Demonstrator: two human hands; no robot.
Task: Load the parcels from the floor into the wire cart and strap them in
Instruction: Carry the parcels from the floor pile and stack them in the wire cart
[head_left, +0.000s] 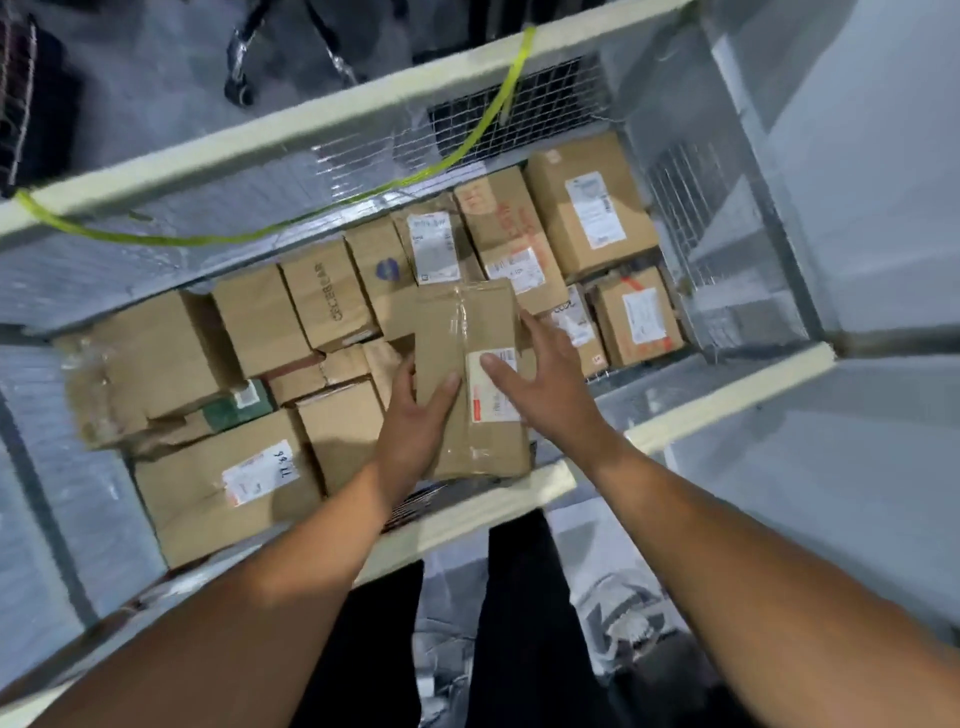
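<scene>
I look straight down into the wire cart (322, 130), whose floor is packed with several brown cardboard parcels. Both my hands hold one long taped brown parcel (467, 332) with a white label, over the near middle of the cart. My left hand (415, 415) grips its left edge, thumb on top. My right hand (540, 379) lies on its right side, thumb across the label and fingers round the far edge. A yellow-green strap (467, 140) hangs slack from the cart's far rail down along the mesh.
The cart's near rail (717, 400) crosses just under my wrists. A large box with handwritten numbers (228, 493) lies at the near left, a crushed parcel (140, 374) beyond it. Grey plastic-wrapped parcels (623, 623) lie on the floor by my legs. Black wheeled frames (239, 67) stand behind the cart.
</scene>
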